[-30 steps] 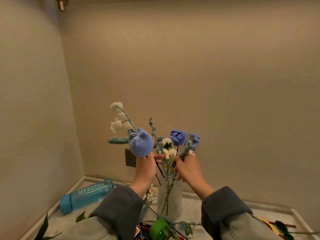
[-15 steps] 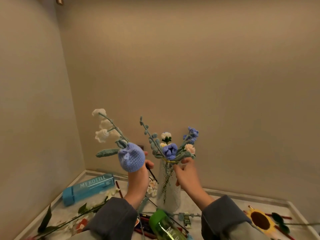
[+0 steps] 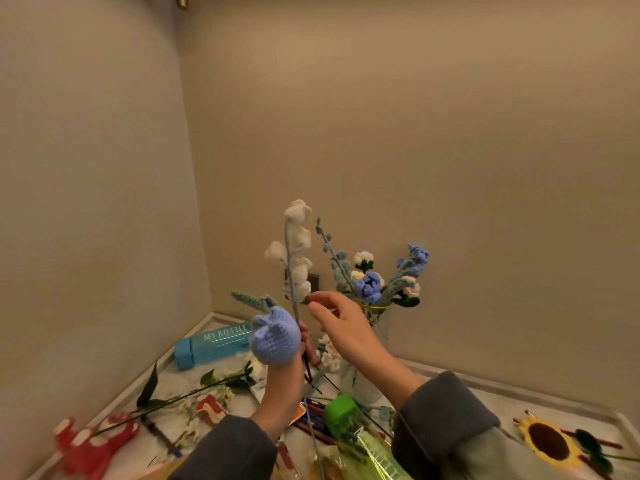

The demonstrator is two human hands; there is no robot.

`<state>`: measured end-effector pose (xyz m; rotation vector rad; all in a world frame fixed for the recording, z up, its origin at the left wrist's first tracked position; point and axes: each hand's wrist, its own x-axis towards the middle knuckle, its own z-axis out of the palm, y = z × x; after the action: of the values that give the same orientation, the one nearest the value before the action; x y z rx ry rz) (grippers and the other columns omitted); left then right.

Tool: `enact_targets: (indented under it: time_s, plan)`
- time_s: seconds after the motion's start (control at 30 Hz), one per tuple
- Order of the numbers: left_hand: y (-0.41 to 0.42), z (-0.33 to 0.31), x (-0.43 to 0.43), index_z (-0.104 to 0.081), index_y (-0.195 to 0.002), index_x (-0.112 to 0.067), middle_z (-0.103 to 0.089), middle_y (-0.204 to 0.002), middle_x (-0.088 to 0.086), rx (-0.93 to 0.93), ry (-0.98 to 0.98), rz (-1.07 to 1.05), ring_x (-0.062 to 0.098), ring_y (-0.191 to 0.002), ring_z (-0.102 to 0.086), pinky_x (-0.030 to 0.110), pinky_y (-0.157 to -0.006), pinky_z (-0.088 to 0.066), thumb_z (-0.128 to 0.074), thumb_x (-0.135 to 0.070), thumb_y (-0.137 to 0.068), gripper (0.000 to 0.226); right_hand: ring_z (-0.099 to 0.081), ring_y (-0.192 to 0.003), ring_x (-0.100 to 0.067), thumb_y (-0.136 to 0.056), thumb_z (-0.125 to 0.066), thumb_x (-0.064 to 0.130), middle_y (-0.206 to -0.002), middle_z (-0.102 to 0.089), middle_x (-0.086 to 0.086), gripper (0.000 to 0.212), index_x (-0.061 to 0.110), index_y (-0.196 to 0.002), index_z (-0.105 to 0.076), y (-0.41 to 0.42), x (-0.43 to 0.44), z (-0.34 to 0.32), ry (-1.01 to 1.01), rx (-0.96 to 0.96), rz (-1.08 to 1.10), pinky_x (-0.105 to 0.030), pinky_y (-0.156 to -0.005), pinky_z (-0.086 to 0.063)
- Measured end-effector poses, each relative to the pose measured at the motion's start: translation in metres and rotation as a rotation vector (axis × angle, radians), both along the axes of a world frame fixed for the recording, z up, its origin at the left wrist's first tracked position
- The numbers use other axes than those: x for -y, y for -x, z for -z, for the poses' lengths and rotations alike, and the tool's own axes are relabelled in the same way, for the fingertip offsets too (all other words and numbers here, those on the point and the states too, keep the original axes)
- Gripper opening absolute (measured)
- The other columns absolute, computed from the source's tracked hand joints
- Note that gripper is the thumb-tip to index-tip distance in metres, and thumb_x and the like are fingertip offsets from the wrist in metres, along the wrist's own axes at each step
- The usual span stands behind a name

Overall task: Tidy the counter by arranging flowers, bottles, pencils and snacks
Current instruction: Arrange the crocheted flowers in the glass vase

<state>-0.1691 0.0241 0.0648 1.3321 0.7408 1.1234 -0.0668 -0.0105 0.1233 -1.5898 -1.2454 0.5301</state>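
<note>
Stems (image 3: 307, 370) are gripped in left hand (image 3: 282, 382), right hand (image 3: 346, 327) loosely open, so white sprig (image 3: 298, 237) is best pinched low and fed into vase (image 3: 379, 329)

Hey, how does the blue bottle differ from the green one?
The blue bottle is pale blue with a blue cap; the green bottle is yellow-green with a green cap. The blue bottle lies far back on its side; the green bottle is close, cut by the frame edge. "MY BOTTLE" reads on the blue bottle; the green bottle's print is blurred. Both are see-through.
</note>
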Motion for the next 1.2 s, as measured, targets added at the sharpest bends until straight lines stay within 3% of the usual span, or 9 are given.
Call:
enact_targets:
  time_s: [0.1,0.2,0.33,0.43,0.6,0.73,0.9,1.07,1.2]
  plan:
    - [0.009,-0.003,0.002,-0.043,-0.079,-0.006,-0.037,-0.058,0.006,0.079,0.035,0.012,0.014,-0.051,-0.037,0.028,-0.054,-0.038,-0.028,0.004,-0.097,0.025,-0.059,-0.096,-0.007,-0.092,-0.063,0.031,-0.119,-0.064,0.000,0.045,0.017,-0.133,-0.054,0.006,-0.001,-0.008,0.034,-0.088,-0.097,-0.016,-0.072,-0.044]
    - [0.015,-0.006,0.002,-0.041,-0.075,-0.008,-0.031,-0.053,0.001,0.129,0.084,0.059,0.013,-0.048,-0.029,0.029,-0.051,-0.030,-0.027,0.008,-0.090,0.027,-0.060,-0.108,-0.011,-0.078,-0.075,0.040,-0.125,-0.062,-0.001,0.078,0.021,-0.144,-0.038,0.008,-0.002,-0.010,0.108,-0.262,-0.152,-0.021,-0.074,-0.045]
    - [0.012,-0.012,0.007,-0.041,-0.070,-0.008,-0.028,-0.050,-0.001,0.134,0.083,0.139,0.013,-0.046,-0.025,0.028,-0.048,-0.025,-0.031,0.007,-0.082,0.021,-0.063,-0.079,-0.004,-0.082,-0.076,0.025,-0.084,-0.068,0.007,0.021,0.015,-0.095,-0.063,0.006,0.008,-0.018,0.009,-0.290,-0.195,-0.019,-0.066,-0.047]
    - [0.002,-0.025,0.014,-0.039,-0.062,-0.009,-0.025,-0.047,0.000,0.172,0.069,0.229,0.013,-0.042,-0.022,0.025,-0.043,-0.024,-0.038,-0.005,-0.066,0.006,-0.063,-0.076,-0.007,-0.078,-0.079,0.018,-0.080,-0.067,0.006,0.026,0.010,-0.097,-0.064,-0.005,0.018,-0.018,-0.073,-0.381,-0.193,-0.027,-0.068,-0.047]
    - [-0.026,-0.040,0.020,-0.040,-0.063,-0.008,-0.027,-0.045,0.001,0.114,0.129,0.338,0.012,-0.037,-0.023,0.024,-0.041,-0.022,-0.025,0.009,-0.079,0.028,-0.062,-0.073,-0.011,-0.072,-0.082,0.007,-0.081,-0.067,0.002,0.033,0.012,-0.096,-0.061,-0.030,0.039,-0.027,-0.228,-0.383,-0.055,-0.026,-0.062,-0.047]
    - [-0.050,-0.052,0.029,-0.046,-0.066,-0.005,-0.045,-0.045,0.006,-0.006,-0.036,0.349,0.019,-0.037,-0.042,0.029,-0.043,-0.039,-0.028,0.008,-0.089,0.032,-0.057,-0.060,-0.013,-0.070,-0.080,0.002,-0.067,-0.063,-0.005,0.018,0.007,-0.080,-0.066,-0.052,0.057,-0.035,-0.345,-0.349,0.034,-0.026,-0.056,-0.046]
    - [-0.071,-0.069,0.042,-0.054,-0.074,-0.010,-0.052,-0.049,0.002,-0.039,-0.185,0.472,0.019,-0.043,-0.051,0.038,-0.056,-0.048,-0.033,-0.006,-0.102,0.035,-0.059,-0.059,-0.010,-0.078,-0.076,0.001,-0.066,-0.066,-0.001,0.015,0.002,-0.091,-0.068,-0.066,0.077,-0.044,-0.388,-0.346,0.143,-0.026,-0.055,-0.049]
    - [-0.103,-0.078,0.032,-0.059,-0.110,0.003,-0.063,-0.080,0.007,0.019,0.007,0.453,0.021,-0.066,-0.060,0.031,-0.061,-0.054,-0.042,-0.006,-0.100,0.022,-0.061,-0.060,-0.007,-0.078,-0.075,0.000,-0.069,-0.069,-0.001,0.014,0.010,-0.082,-0.067,-0.074,0.084,-0.049,-0.500,-0.337,0.344,-0.018,-0.052,-0.046]
    - [-0.109,-0.081,0.016,-0.051,-0.118,0.001,-0.061,-0.113,0.017,-0.034,-0.092,0.452,0.028,-0.095,-0.063,0.023,-0.071,-0.054,-0.039,-0.005,-0.100,0.022,-0.064,-0.067,-0.012,-0.076,-0.078,0.004,-0.080,-0.072,-0.009,0.016,0.014,-0.080,-0.066,-0.091,0.089,-0.043,-0.578,-0.366,0.608,-0.020,-0.049,-0.047]
